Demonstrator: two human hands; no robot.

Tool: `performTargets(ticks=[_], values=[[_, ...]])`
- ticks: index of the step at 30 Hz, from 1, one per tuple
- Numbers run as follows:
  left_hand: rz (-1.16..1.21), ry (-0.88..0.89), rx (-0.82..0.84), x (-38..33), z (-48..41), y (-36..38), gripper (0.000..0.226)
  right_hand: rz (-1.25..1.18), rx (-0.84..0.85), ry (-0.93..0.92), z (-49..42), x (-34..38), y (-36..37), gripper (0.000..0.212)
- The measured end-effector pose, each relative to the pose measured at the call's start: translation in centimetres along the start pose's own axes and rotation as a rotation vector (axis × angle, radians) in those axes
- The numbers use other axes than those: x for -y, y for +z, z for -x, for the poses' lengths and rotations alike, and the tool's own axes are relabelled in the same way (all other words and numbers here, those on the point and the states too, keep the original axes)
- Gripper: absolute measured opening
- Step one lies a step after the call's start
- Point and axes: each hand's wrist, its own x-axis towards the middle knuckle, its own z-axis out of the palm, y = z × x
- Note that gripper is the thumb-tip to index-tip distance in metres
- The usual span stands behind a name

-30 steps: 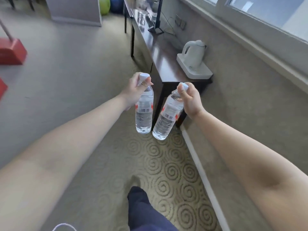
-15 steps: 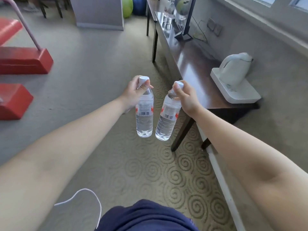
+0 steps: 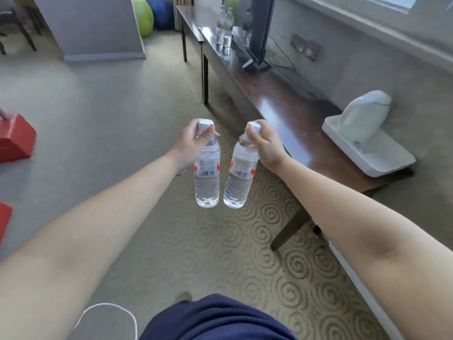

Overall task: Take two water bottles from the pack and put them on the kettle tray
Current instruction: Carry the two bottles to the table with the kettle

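Observation:
I hold two clear water bottles by their necks, hanging over the patterned carpet. My left hand point(image 3: 193, 143) grips the left bottle point(image 3: 207, 182) under its white cap. My right hand point(image 3: 266, 146) grips the right bottle point(image 3: 239, 182), which tilts slightly. Both carry white labels with red marks and barcodes. The white kettle tray point(image 3: 382, 155) lies on the near end of the dark wooden table point(image 3: 277, 101), to the right of my hands. A white kettle point(image 3: 362, 114) stands on the tray's far part. The pack is out of view.
Two more water bottles point(image 3: 224, 28) and a monitor stand point(image 3: 259, 45) sit farther down the table. Cables and wall sockets point(image 3: 305, 47) lie behind it. Red blocks point(image 3: 14, 138) lie on the floor at left. Green and blue balls point(image 3: 152, 13) rest at the back.
The view has moved closer to the table, so the tray and kettle now lie lower and nearer on the right. Both hands keep hold of their bottles, now slightly farther apart.

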Motion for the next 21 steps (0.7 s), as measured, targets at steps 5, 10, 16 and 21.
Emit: performTargets(ticks=[5,10,16,21], values=[[-0.012,0.031,0.132,0.4,-7.9,-3.5,0.008,0.005,-0.13,0.045,-5.8,1.0,1.7,0.04],[-0.009,0.071,0.236,0.8,-15.5,-2.6,0.009,0.015,-0.263,0.106,-10.5,-0.2,0.6,0.028],[0.011,0.11,0.36,2.1,-24.4,2.2,0.021,0.123,-0.356,0.183,-15.8,-4.3,-3.4,0.039],[0.034,0.144,0.475,2.0,-32.1,7.8,0.042,0.17,-0.429,0.189,-20.7,-8.3,-9.1,0.028]])
